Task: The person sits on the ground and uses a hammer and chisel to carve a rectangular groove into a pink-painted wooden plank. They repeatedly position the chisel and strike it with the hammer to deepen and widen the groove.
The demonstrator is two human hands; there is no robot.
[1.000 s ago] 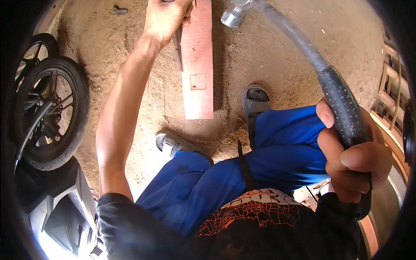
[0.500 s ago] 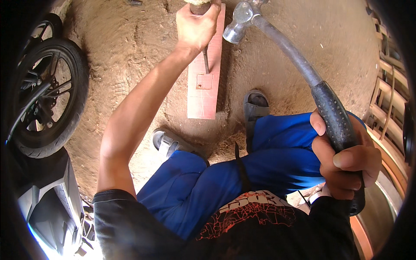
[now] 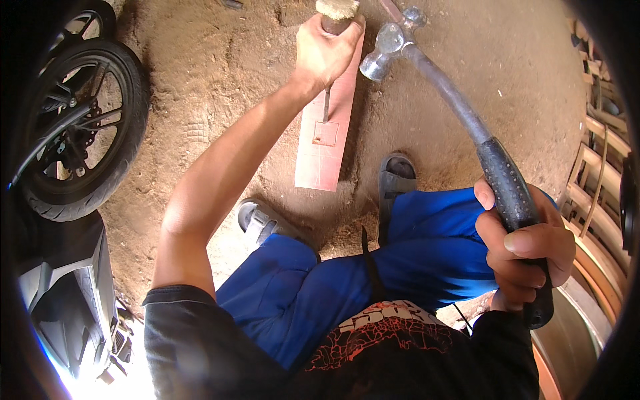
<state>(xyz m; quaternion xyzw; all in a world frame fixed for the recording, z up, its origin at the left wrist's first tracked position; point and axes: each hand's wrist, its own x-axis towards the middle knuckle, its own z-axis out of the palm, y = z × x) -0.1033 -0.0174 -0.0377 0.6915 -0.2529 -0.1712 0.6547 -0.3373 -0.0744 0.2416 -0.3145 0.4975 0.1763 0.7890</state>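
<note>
A chisel [image 3: 327, 107] stands nearly upright with my left hand [image 3: 325, 50] wrapped round its handle, whose frayed, pale top sticks out above the fist. Its tip meets the far edge of a small square outline cut or marked on a reddish wooden board [image 3: 319, 165]. The board lies lengthwise on the ground in front of my feet. My right hand [image 3: 527, 243] grips the black dotted rubber handle of a ball-peen hammer [image 3: 447, 87]. The hammer's metal head is raised to the right of the chisel, apart from it.
A motorcycle wheel [image 3: 83, 130] and grey-black bodywork [image 3: 70, 313] stand at the left. Stacked wooden pieces [image 3: 593, 167] line the right side. My sandalled feet [image 3: 398, 175] rest on the bare dirt floor [image 3: 467, 153], either side of the board's near end.
The view has shifted a little, so the board, chisel and left hand sit further right and lower. Both hands keep their grips, and the hammer remains raised.
</note>
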